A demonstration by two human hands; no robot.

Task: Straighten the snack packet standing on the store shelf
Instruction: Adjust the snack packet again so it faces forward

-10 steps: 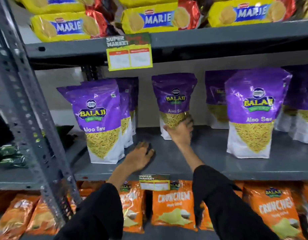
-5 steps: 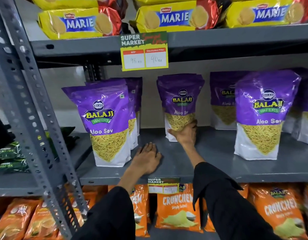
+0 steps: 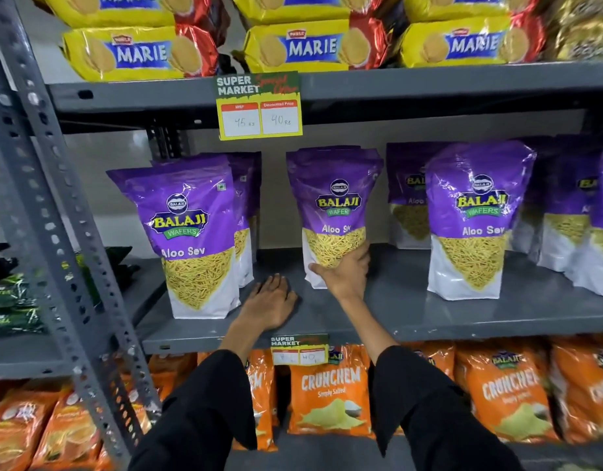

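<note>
A purple Balaji Aloo Sev snack packet [image 3: 334,202] stands upright in the middle of the grey shelf [image 3: 412,311], set back from the front edge. My right hand [image 3: 345,273] wraps around its lower front and bottom right corner, thumb on the left side. My left hand [image 3: 271,302] lies flat, palm down, on the bare shelf just left of the packet, holding nothing. Black sleeves cover both forearms.
More purple packets stand left [image 3: 191,239] and right [image 3: 473,222], with others behind. Yellow Marie biscuit packs [image 3: 310,45] fill the shelf above, orange Crunchem bags [image 3: 330,399] the one below. A price tag [image 3: 259,107] hangs overhead. A slotted steel upright [image 3: 55,239] runs at left.
My right hand has shifted from resting against the packet's bottom to gripping around its lower part, and the packet has come slightly forward. The left hand stays flat on the shelf.
</note>
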